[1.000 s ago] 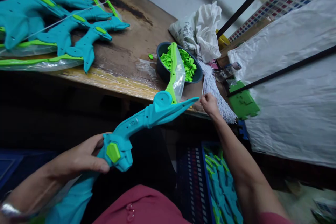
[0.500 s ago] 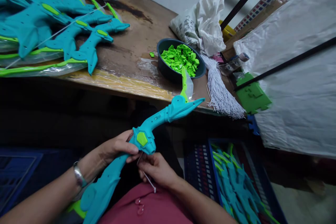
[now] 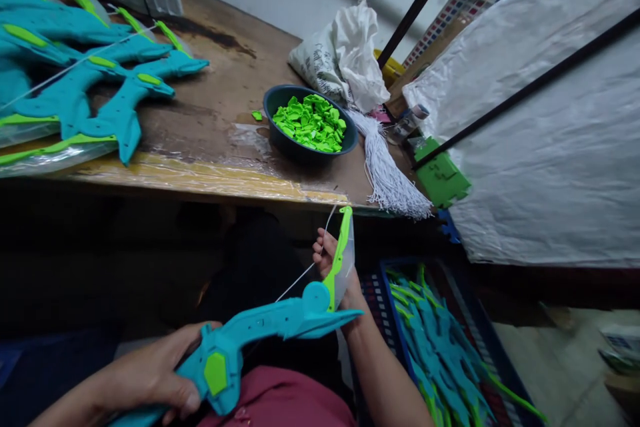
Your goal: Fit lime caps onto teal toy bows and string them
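Observation:
My left hand (image 3: 155, 373) is wrapped round the grip of a teal toy bow (image 3: 260, 330) with a green hexagon button, held over my lap. My right hand (image 3: 333, 267) is up at the bow's green limb tip (image 3: 340, 247), fingers pinched on a thin white string (image 3: 300, 277) that runs back towards the bow's grip. Clear plastic covers the green limb. The right hand's fingers are partly hidden behind the limb.
A dark bowl (image 3: 287, 140) of green plastic pieces and a bundle of white strings (image 3: 387, 173) lie on the wooden bench (image 3: 210, 107). Finished teal bows (image 3: 75, 80) are piled at left. A blue crate (image 3: 380, 320) of bow parts stands at lower right, beside plastic-wrapped goods (image 3: 540, 147).
My right hand went from below the bow's grip up to the green limb tip, drawing the white string along. The bow swung lower and flatter over my lap.

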`<state>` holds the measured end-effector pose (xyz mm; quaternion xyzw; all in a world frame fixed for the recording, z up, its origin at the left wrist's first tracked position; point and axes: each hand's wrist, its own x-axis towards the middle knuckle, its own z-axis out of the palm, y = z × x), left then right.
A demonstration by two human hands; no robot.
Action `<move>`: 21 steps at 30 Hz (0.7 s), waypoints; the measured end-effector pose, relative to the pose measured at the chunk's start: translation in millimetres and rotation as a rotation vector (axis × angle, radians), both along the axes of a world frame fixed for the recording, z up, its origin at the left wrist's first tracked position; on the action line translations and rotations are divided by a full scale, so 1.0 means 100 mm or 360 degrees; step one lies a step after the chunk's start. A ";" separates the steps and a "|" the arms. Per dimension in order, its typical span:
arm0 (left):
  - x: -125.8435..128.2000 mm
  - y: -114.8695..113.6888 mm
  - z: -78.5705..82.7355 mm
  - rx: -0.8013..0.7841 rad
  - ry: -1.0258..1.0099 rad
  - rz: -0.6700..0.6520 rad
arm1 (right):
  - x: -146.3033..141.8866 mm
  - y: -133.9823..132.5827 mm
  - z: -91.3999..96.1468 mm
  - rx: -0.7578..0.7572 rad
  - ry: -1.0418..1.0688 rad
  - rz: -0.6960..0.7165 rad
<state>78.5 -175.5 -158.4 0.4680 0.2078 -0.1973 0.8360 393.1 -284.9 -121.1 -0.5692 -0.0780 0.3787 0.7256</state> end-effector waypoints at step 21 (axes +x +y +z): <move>-0.50 -0.38 -0.30 0.1167 0.0387 0.0351 | 0.28 -0.19 0.80 -0.0550 -0.2126 -0.0058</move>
